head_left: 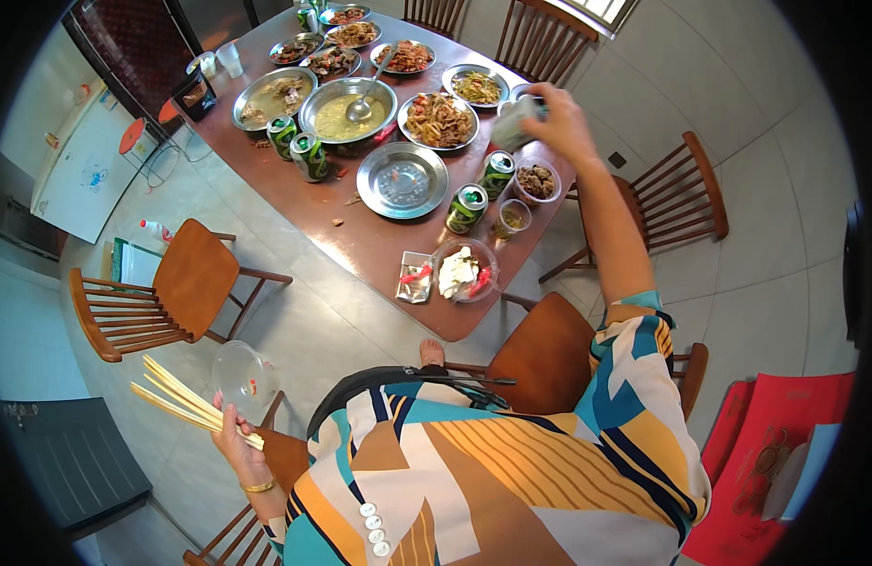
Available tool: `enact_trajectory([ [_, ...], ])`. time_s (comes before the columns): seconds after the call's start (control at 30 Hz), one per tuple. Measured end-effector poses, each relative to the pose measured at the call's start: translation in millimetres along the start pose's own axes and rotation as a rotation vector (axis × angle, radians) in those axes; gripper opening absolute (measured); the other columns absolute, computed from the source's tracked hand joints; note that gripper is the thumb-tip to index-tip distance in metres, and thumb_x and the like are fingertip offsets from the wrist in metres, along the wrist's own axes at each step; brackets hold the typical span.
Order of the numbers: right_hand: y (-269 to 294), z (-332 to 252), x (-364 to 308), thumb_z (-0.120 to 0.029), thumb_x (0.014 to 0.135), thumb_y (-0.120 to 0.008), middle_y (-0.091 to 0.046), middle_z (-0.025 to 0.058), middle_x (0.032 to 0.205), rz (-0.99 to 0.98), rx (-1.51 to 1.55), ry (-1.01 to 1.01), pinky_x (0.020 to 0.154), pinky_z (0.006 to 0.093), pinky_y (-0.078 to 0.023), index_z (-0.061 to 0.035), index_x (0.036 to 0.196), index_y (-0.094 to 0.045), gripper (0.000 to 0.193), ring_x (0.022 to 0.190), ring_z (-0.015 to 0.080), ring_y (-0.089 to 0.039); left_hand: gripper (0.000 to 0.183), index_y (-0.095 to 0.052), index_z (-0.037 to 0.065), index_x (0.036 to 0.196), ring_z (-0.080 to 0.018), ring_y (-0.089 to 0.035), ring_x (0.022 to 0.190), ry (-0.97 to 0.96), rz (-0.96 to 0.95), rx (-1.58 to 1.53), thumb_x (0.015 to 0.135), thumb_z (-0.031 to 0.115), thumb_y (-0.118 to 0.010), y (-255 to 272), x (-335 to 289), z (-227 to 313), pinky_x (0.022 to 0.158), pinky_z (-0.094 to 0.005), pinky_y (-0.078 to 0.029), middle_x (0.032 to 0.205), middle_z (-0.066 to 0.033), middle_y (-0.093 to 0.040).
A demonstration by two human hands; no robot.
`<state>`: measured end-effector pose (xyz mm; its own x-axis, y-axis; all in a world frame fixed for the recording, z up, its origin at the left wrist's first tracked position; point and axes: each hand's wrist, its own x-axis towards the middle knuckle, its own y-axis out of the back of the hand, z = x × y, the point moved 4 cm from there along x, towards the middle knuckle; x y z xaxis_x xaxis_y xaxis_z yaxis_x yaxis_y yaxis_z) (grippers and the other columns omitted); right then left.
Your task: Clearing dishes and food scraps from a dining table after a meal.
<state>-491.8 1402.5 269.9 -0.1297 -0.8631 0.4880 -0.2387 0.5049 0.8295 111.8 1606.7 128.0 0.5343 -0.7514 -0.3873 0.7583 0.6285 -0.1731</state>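
Observation:
My left hand (240, 441) is closed around several wooden chopsticks (183, 404), away from the table at lower left. A clear plastic bowl (238, 371) with a few food scraps is at its fingertips; it seems held along with the chopsticks. My right arm reaches over the table's right side. There my right hand (556, 123) grips a pale, see-through cup (516, 123), tilted above the tabletop. Just below it stand a green can (497, 173) and a plastic bowl of dark meat (537, 180).
Several metal dishes of food and a soup basin (349, 110) with a ladle (358, 108) fill the far table (346, 255). Nearer are an empty metal plate (403, 180), green cans (467, 209), a small cup (513, 218) and a bowl of crumpled tissue (461, 272). Wooden chairs (195, 278) stand around.

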Motion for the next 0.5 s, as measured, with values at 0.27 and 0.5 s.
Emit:
enact_trajectory([
  [0.27,-76,191,-8,-0.021,0.063,-0.064,-0.051,0.0157,0.108,-0.046,-0.241,-0.467,0.084,0.0417,-0.043,-0.0145,0.110,-0.051,0.050,0.099,0.0329,-0.052,0.041,-0.047,0.002,0.118,-0.0031,-0.041,0.048,-0.018,0.054,0.124,0.079,0.003,-0.056,-19,-31,-4,0.038,-0.0142,-0.036,0.067,0.0020,-0.045],
  [0.5,-146,257,-25,-0.033,0.072,-0.060,-0.054,0.0210,0.106,-0.194,-0.222,-0.498,0.085,0.0431,-0.042,-0.0125,0.113,-0.050,0.047,0.100,0.0373,-0.052,0.039,-0.049,0.000,0.114,-0.0040,-0.043,0.048,-0.039,0.137,0.119,0.076,0.002,-0.059,-41,-54,17,0.037,-0.0146,-0.036,0.067,0.0012,-0.049],
])
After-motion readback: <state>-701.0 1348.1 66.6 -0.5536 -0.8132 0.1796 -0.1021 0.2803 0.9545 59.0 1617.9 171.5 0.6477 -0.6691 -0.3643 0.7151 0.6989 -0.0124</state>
